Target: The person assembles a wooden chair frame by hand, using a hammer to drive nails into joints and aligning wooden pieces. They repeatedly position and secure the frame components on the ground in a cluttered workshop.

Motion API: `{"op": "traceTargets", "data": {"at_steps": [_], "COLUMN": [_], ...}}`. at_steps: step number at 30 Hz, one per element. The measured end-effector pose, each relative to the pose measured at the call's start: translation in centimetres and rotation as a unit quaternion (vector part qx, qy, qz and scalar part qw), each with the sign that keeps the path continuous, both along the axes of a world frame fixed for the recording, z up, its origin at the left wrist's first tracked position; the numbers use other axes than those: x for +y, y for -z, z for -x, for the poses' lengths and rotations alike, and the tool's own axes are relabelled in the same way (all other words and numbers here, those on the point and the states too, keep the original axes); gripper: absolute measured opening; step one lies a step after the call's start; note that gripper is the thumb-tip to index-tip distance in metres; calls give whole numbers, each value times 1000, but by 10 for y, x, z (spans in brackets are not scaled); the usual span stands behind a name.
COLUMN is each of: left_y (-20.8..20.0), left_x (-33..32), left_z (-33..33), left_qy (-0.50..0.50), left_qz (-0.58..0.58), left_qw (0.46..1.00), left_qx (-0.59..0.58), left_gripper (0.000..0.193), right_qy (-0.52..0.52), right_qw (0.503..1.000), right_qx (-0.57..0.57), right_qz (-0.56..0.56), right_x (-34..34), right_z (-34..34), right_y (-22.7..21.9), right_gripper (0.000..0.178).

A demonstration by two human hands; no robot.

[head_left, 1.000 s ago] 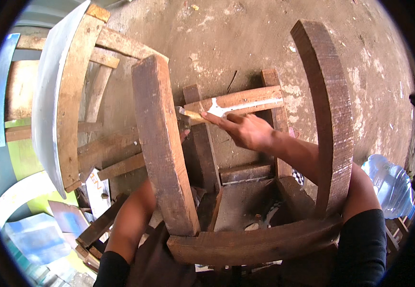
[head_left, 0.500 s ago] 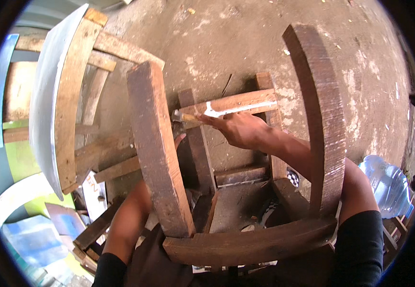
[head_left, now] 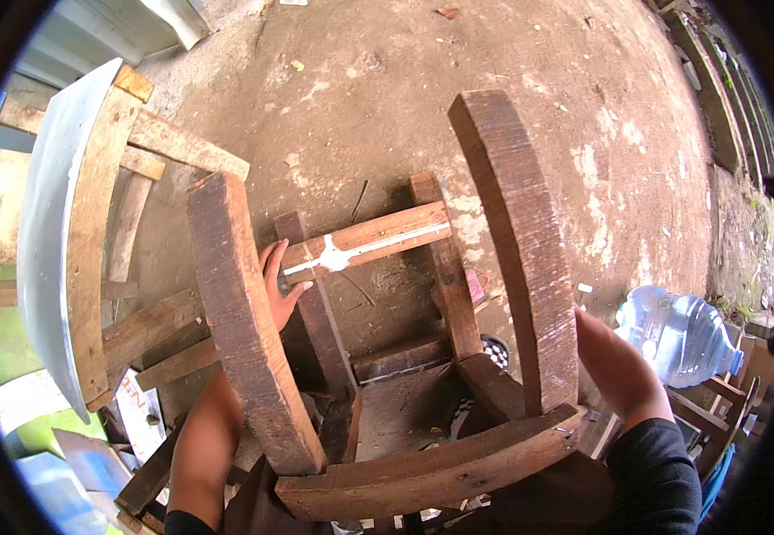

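Observation:
A dark brown wooden frame, like an unfinished chair or stool, stands before me. Its rail [head_left: 387,234], with a white streak and blotch, spans between two legs. My left hand [head_left: 282,290] grips the rail's left end at the leg [head_left: 315,312], thumb on the near side and fingers on the far side. My right forearm [head_left: 614,366] passes behind the thick right beam [head_left: 520,241], and the hand is hidden there. A matching left beam [head_left: 249,330] rises beside my left arm. The curved front piece [head_left: 431,473] joins both beams close to me.
At left stands another wooden frame with a grey sheet top [head_left: 53,241]. A clear water jug [head_left: 676,339] lies at right, beside wooden pieces [head_left: 712,406]. Concrete floor [head_left: 360,107] stretches beyond. Painted boards [head_left: 57,481] lie at lower left.
My right hand, which held a hammer at the rail's left end, has drawn back right, out of sight with the hammer. My left hand has come up onto that end. The view has shifted.

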State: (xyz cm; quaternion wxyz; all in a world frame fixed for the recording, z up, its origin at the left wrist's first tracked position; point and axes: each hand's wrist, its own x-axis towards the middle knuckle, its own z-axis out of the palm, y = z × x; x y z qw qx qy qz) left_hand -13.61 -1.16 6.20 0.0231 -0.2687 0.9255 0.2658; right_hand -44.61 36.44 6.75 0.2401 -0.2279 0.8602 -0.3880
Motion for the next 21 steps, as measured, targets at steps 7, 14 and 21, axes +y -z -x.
{"op": "traceTargets", "data": {"at_steps": [7, 14, 21], "left_y": [8, 15, 10], "left_x": [-1, 2, 2], "left_z": [3, 1, 4], "left_qy": [33, 33, 25], "left_qz": [28, 36, 19], "left_qw": [998, 998, 999], "left_qx": [39, 50, 33], "left_gripper": [87, 86, 84], "right_qy": [30, -65, -60], "right_qw": [996, 991, 992], "right_qx": [-69, -111, -96], "right_qz": [-45, -41, -58], "right_x": [13, 23, 30], "right_z": [-15, -30, -37], "right_y": [-14, -13, -22], "right_gripper": [46, 47, 50]}}
